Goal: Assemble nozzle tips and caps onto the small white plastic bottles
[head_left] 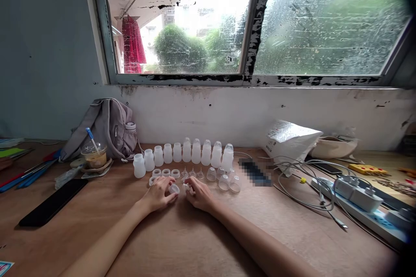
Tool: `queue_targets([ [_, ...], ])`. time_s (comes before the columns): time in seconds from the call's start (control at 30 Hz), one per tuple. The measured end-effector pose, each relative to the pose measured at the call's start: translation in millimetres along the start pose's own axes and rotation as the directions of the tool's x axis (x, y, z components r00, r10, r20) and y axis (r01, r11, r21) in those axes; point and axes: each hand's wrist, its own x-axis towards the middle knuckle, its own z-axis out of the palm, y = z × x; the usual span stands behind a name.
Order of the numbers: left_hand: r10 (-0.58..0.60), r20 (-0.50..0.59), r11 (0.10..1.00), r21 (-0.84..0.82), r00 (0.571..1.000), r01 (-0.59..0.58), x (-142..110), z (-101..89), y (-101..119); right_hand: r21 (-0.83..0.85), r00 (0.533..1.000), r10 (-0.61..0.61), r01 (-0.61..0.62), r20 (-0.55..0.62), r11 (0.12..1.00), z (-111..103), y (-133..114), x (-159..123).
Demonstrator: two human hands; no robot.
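Five open bottles (139,165) stand at left, likely light, stiff plastic, easy to tip; take them round the neck. Loose rings (175,175) lie in front. Left hand (159,194) has thumb and fingers curled round a clear ring (174,188), low over the table (182,242); probably light, smooth, best held by its rim. Right hand (199,194) pinches a small clear piece (186,187), partly hidden, grip firmness can't tell. Teats (193,172) just beyond look soft, bendy; pinch the base. Capped bottles (206,153), then domed caps (224,182), probably slick, thin; hold by sides.
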Motion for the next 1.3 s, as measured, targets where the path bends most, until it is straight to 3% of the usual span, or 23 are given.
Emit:
queue_targets([
  [0.17, -0.048, -0.018, 0.996, 0.073, 0.999, 0.049, -1.6, -2.3, -13.9, -0.136, 0.958, 0.267, -0.279, -0.105, 0.951, -3.4, 21.2, 3.4],
  [0.27, -0.073, -0.02, 0.99, 0.123, 0.997, 0.075, -2.4, -3.8, -22.5, -0.164, 0.932, 0.349, -0.361, -0.102, 0.918, -1.9, 27.0, 5.8],
  [0.63, -0.13, -0.024, 0.959, 0.251, 0.991, 0.131, -3.2, 0.6, -39.3, -0.169, 0.926, 0.367, -0.378, -0.091, 0.91, 0.2, 28.0, 6.8],
  [0.83, -0.126, -0.066, 0.95, 0.278, 0.99, 0.139, -4.4, 4.1, -41.2, -0.162, 0.936, 0.321, -0.343, -0.148, 0.925, 2.3, 30.2, 5.0],
  [0.97, -0.118, -0.104, 0.947, 0.287, 0.988, 0.143, -3.8, 5.2, -40.3, -0.241, 0.943, 0.223, -0.283, -0.249, 0.928, -1.7, 27.7, 8.9],
  [1.13, -0.077, -0.146, 0.961, 0.252, 0.986, 0.113, -2.7, 5.2, -29.9, -0.418, 0.943, 0.107, -0.24, -0.316, 0.876, -22.3, 29.6, 52.6],
  [1.3, -0.027, -0.143, 0.973, 0.225, 0.989, 0.06, -2.0, 6.9, -17.4, -0.597, 0.976, 0.075, -0.184, -0.203, 0.781, -38.6, 40.1, 123.7],
])
